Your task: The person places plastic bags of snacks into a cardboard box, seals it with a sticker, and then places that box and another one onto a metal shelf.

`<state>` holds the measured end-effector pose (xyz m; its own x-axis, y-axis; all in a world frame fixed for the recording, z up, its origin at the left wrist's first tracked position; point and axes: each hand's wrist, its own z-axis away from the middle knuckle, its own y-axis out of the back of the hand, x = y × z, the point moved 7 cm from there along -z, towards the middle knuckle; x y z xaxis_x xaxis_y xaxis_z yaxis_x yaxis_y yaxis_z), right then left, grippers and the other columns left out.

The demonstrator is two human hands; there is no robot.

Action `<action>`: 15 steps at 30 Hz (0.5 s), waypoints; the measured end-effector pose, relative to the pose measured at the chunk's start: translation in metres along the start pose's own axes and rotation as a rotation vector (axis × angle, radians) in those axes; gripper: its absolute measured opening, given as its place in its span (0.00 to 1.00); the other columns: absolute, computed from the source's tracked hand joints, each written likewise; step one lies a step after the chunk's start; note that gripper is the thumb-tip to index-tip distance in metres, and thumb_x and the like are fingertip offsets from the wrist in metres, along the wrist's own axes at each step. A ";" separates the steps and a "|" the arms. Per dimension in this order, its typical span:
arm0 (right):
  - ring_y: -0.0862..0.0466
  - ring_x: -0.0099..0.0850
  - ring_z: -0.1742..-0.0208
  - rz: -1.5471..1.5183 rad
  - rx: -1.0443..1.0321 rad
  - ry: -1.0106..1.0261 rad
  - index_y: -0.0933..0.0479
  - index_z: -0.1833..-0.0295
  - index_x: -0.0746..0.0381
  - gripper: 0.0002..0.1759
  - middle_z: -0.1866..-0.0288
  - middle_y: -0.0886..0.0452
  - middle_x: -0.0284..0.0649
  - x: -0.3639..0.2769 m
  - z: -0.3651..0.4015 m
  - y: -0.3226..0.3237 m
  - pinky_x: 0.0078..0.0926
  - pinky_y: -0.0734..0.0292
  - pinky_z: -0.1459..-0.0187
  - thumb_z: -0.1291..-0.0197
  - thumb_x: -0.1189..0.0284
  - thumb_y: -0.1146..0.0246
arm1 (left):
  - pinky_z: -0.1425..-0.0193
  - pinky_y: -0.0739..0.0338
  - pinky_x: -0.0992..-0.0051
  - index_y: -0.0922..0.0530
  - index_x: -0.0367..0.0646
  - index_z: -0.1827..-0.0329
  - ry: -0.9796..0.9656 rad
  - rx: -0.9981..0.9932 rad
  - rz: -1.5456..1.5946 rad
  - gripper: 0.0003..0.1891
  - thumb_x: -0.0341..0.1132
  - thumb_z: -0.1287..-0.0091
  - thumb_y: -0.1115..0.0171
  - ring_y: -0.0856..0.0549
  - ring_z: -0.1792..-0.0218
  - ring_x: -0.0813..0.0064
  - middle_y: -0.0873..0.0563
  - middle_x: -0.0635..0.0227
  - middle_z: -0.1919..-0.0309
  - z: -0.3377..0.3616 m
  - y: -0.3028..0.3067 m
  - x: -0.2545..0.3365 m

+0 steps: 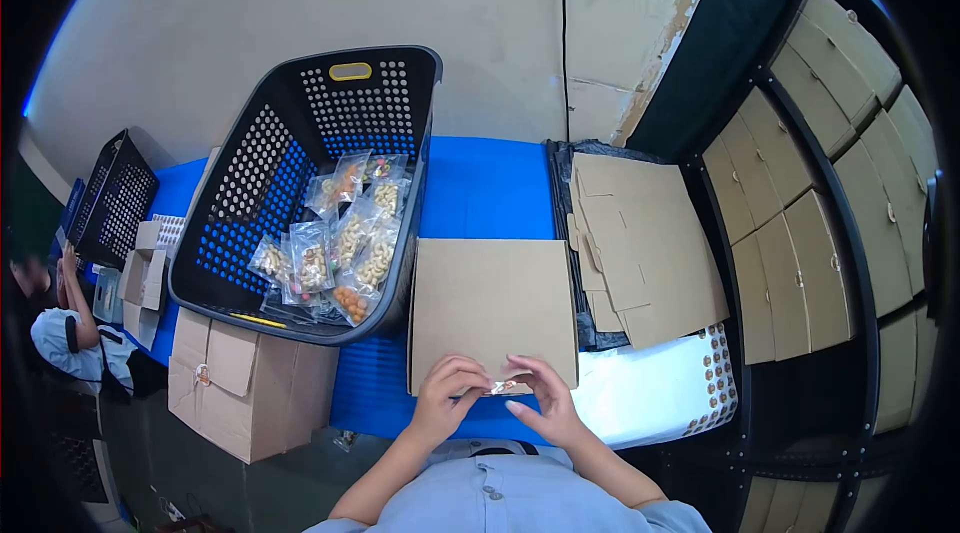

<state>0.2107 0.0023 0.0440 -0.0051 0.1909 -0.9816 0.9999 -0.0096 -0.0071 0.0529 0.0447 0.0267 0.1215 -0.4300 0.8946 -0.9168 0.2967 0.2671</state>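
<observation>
A closed flat cardboard box lies in front of me on the blue table. Over its near edge, my left hand pinches a small round-printed sticker between thumb and forefinger. My right hand is just to the right of the sticker, thumb and fingers apart around its other side. To the right of the box lies a white sheet of stickers, with rows of small round prints along its right side.
A black perforated basket at left holds several clear packets of nuts and snacks. Below it stands a sealed carton. Flattened cardboard lies right, beside a rack of boxes. Another person works at far left.
</observation>
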 end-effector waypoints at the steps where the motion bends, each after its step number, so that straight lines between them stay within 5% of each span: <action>1: 0.24 0.33 0.39 -0.192 0.018 -0.024 0.23 0.37 0.60 0.26 0.40 0.27 0.44 -0.001 -0.002 0.001 0.32 0.25 0.41 0.43 0.77 0.31 | 0.38 0.26 0.64 0.15 0.46 0.63 0.003 -0.001 -0.002 0.09 0.23 0.45 0.29 0.16 0.50 0.68 0.13 0.68 0.59 -0.003 0.008 0.008; 3: 0.27 0.34 0.35 -0.047 -0.075 -0.004 0.22 0.39 0.59 0.24 0.38 0.30 0.44 0.002 -0.002 0.008 0.34 0.27 0.39 0.43 0.75 0.31 | 0.28 0.37 0.54 0.15 0.55 0.64 -0.292 0.000 -0.480 0.09 0.29 0.46 0.29 0.17 0.47 0.74 0.13 0.79 0.60 -0.003 0.022 0.049; 7: 0.30 0.36 0.33 0.074 -0.217 -0.041 0.16 0.46 0.58 0.17 0.38 0.30 0.43 -0.008 0.001 -0.001 0.35 0.27 0.38 0.43 0.72 0.29 | 0.22 0.50 0.48 0.13 0.63 0.69 -0.506 0.000 -0.855 0.06 0.38 0.48 0.27 0.18 0.46 0.79 0.13 0.88 0.61 0.011 0.024 0.077; 15: 0.27 0.33 0.38 0.095 -0.276 -0.065 0.16 0.60 0.59 0.08 0.45 0.25 0.38 -0.011 -0.005 -0.009 0.32 0.27 0.41 0.44 0.72 0.27 | 0.21 0.55 0.45 0.16 0.61 0.66 -0.546 -0.045 -0.855 0.05 0.38 0.44 0.27 0.17 0.43 0.77 0.11 0.87 0.58 0.018 0.017 0.089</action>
<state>0.2019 0.0053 0.0557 0.0971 0.1385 -0.9856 0.9610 0.2447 0.1290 0.0413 -0.0044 0.1046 0.5295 -0.8406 0.1138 -0.5874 -0.2666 0.7641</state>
